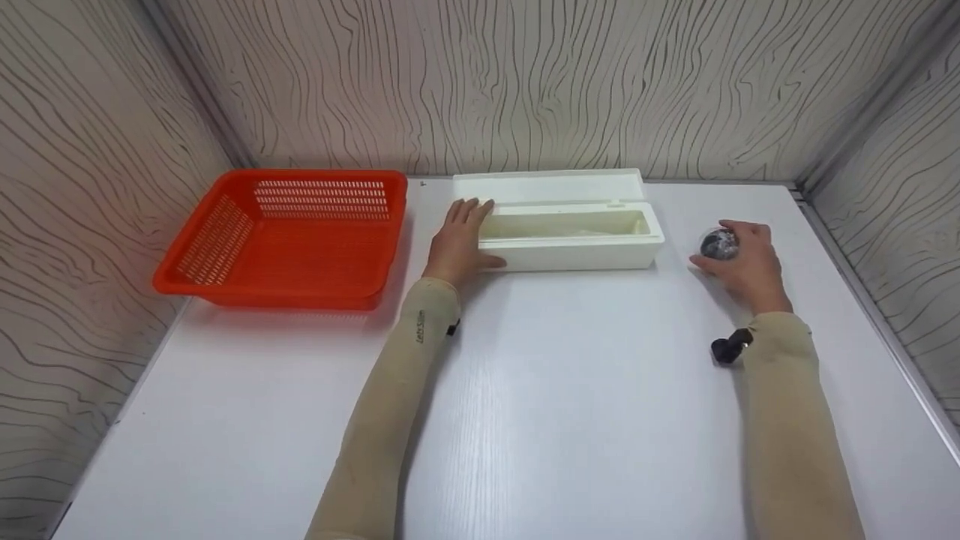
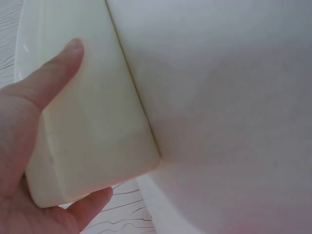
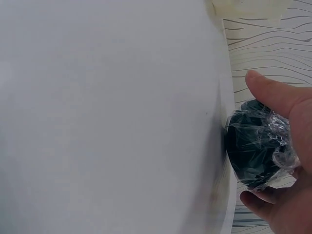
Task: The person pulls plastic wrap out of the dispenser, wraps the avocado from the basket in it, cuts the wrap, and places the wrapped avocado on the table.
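Observation:
A long white box [image 1: 570, 253] lies near the back of the table with its lid [image 1: 551, 187] swung back. My left hand [image 1: 459, 244] grips its left end; the thumb lies along the front wall, as the left wrist view also shows, and the fingers reach over the end. Inside the box the floor is partly hidden by the front wall. At the right, my right hand [image 1: 750, 262] holds a dark roundish object [image 3: 253, 146] wrapped in crinkled clear plastic, thumb on one side and fingers on the other. The wrapped object is low at the tabletop.
A red plastic basket [image 1: 277, 296] with slotted walls stands at the left of the white table [image 1: 570, 390]. Wood-patterned panels [image 1: 525, 90] enclose the table at the back and both sides. A dark wrist camera [image 1: 731, 347] sits beside the right sleeve.

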The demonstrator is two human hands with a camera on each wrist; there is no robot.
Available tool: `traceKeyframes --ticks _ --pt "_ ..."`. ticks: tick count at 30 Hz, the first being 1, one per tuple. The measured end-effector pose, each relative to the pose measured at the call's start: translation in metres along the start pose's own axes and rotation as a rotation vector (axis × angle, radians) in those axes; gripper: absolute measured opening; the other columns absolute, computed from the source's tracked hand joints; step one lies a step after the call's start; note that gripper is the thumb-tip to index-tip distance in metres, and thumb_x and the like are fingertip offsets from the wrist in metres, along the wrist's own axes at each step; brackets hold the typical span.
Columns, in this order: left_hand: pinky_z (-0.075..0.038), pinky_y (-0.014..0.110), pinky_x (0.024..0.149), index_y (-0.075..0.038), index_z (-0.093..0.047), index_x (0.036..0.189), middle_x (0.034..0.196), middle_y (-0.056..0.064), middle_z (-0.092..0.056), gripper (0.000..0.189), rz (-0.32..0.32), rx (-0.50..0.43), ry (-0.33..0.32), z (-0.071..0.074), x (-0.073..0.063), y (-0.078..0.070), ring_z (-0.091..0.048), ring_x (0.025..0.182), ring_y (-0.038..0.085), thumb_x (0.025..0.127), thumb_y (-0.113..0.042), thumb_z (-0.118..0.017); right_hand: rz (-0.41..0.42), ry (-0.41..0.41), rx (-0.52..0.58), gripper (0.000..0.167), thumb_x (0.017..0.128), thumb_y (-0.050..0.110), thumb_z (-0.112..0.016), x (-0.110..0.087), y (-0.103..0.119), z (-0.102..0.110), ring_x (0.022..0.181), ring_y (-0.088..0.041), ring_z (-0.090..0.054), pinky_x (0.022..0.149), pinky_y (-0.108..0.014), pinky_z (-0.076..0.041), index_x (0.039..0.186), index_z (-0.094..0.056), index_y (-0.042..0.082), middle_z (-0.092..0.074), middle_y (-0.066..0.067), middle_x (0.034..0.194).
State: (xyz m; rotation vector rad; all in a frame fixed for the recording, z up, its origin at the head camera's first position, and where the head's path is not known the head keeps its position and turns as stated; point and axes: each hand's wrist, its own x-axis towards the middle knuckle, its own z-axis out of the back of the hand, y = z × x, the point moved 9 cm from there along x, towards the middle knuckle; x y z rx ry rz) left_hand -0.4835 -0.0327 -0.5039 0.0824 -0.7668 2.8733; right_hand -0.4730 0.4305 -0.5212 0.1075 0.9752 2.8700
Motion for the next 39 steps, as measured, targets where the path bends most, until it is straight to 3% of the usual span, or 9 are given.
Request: traceKeyframes --ticks 6,20,27,30,34,39 --pt "-0.024 0.045 0.128 -0.03 -0.028 0.164 0.172 0.0 -0.023 0.11 -0.017 0.031 -0.005 0.0 0.0 0.0 -0.012 0.162 0.023 0.075 -0.037 -0.094 0.024 0.012 0.013 0.1 0.089 0.046 -0.079 0.0 0.0 0.001 0.146 -0.059 -0.027 0.118 -0.071 -0.025 0.165 -0.023 0.011 -0.013 -0.031 0.165" --pt "-0.026 0.046 0.128 -0.031 -0.031 0.163 0.172 -0.003 -0.026 0.109 -0.044 0.025 -0.008 0.004 0.007 -0.006 -0.014 0.161 0.021 0.074 -0.037 -0.094 0.04 0.09 -0.049 0.116 0.09 0.056 -0.075 -0.007 -0.005 0.007 0.151 -0.063 -0.009 0.116 -0.079 -0.016 0.167 0.002 0.018 0.011 -0.027 0.171" --pt "-0.021 0.042 0.13 -0.032 -0.03 0.164 0.172 -0.004 -0.024 0.107 -0.081 -0.013 0.031 0.002 0.011 -0.004 -0.01 0.162 0.019 0.077 -0.033 -0.093 0.066 0.019 -0.074 0.115 0.089 0.058 -0.075 -0.014 -0.001 0.014 0.154 -0.058 -0.002 0.116 -0.079 -0.015 0.168 -0.003 0.018 0.008 -0.024 0.172" --pt "-0.022 0.044 0.129 -0.035 -0.027 0.164 0.174 -0.007 -0.02 0.108 -0.082 -0.013 0.049 0.002 0.011 -0.002 -0.006 0.163 0.017 0.079 -0.033 -0.092 0.124 -0.026 -0.122 0.109 0.091 0.06 -0.07 -0.021 0.011 0.017 0.156 -0.055 0.002 0.12 -0.076 -0.009 0.168 -0.007 0.015 0.004 -0.023 0.172" --pt "-0.019 0.052 0.129 -0.04 -0.014 0.166 0.175 -0.01 -0.006 0.11 -0.116 0.163 0.005 0.007 0.002 -0.008 -0.001 0.163 0.019 0.082 -0.05 -0.085 0.224 -0.073 -0.205 0.099 0.097 0.063 -0.06 -0.03 0.033 0.017 0.158 -0.049 0.006 0.124 -0.069 0.003 0.167 -0.011 0.014 -0.003 -0.021 0.173" --pt "-0.007 0.056 0.13 -0.036 -0.001 0.167 0.176 -0.005 0.001 0.104 -0.219 0.41 -0.124 0.02 -0.016 -0.032 0.0 0.163 0.024 0.089 -0.078 -0.055 0.328 -0.129 -0.272 0.09 0.1 0.063 -0.052 -0.048 0.059 0.018 0.161 -0.04 0.004 0.128 -0.061 0.007 0.167 -0.014 0.017 -0.007 -0.016 0.174"
